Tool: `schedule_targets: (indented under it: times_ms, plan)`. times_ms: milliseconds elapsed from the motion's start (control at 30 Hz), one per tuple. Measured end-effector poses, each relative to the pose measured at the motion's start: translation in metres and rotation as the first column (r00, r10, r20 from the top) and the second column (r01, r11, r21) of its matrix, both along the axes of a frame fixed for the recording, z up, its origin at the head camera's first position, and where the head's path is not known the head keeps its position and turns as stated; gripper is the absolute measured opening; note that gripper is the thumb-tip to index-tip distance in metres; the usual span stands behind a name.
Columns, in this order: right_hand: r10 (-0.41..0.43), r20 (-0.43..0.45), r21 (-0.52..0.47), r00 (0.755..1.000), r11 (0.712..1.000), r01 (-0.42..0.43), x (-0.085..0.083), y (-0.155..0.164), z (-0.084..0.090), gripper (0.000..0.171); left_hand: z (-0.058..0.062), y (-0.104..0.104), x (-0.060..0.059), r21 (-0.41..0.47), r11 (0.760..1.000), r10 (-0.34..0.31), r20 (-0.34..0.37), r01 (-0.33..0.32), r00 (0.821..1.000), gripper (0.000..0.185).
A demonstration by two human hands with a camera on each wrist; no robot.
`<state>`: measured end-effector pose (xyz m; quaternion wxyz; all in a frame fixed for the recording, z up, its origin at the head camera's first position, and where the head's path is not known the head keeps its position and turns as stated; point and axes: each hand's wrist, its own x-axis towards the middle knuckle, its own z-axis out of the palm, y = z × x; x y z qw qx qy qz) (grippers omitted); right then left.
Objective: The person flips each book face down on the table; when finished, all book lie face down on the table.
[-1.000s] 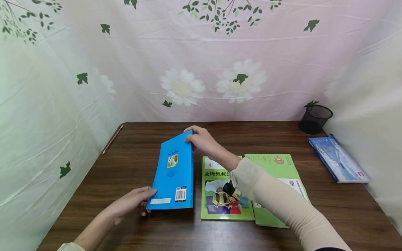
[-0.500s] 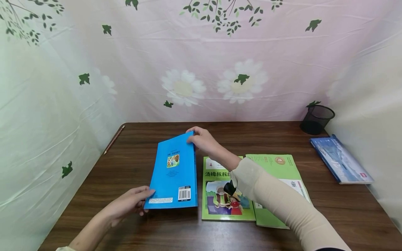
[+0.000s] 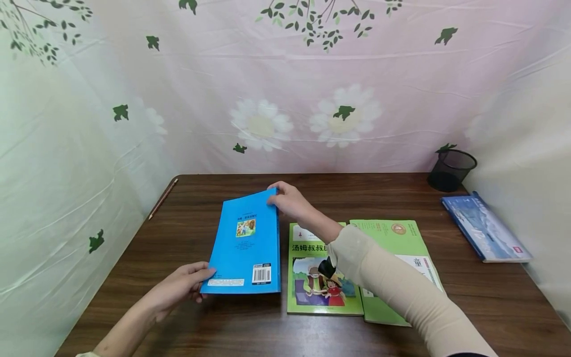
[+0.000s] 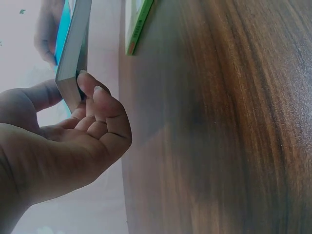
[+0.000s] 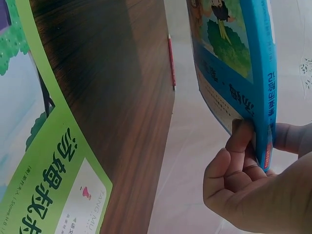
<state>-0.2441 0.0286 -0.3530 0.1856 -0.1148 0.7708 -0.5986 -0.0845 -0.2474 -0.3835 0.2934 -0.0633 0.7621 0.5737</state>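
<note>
A blue paperback book [image 3: 243, 243] is held tilted over the table, its back cover with barcode and small picture facing up in the head view. My left hand [image 3: 180, 287] pinches its near left corner, thumb on the back cover and fingers curled underneath. At the far right corner, by the spine, my right hand [image 3: 290, 201] pinches it the same way. The left wrist view shows the page edges of the blue book [image 4: 73, 53] between thumb and fingers. Seen from the right wrist, the illustrated front cover of the blue book [image 5: 224, 53] faces down toward the table.
To the right lies a green illustrated book [image 3: 323, 282], beside another green book [image 3: 397, 238] partly covered by my right sleeve. A blue-and-white book [image 3: 486, 228] and a black mesh pen holder [image 3: 451, 171] are at the far right. A pencil [image 3: 162, 198] lies along the left edge.
The blue book has turned slightly so its back cover faces the head camera more. My left hand has shifted a little left with its corner; my right hand keeps its grip.
</note>
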Motion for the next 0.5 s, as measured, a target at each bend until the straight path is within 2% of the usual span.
schedule_targets:
  times_ms: [500]
  plan:
    - [0.0, 0.024, -0.009, 1.0, 1.0, 0.0, -0.0015, 0.0002, -0.0028, 0.037, 0.0056, -0.0038, 0.003, -0.023, 0.999, 0.037, -0.029, -0.038, 0.999, 0.056]
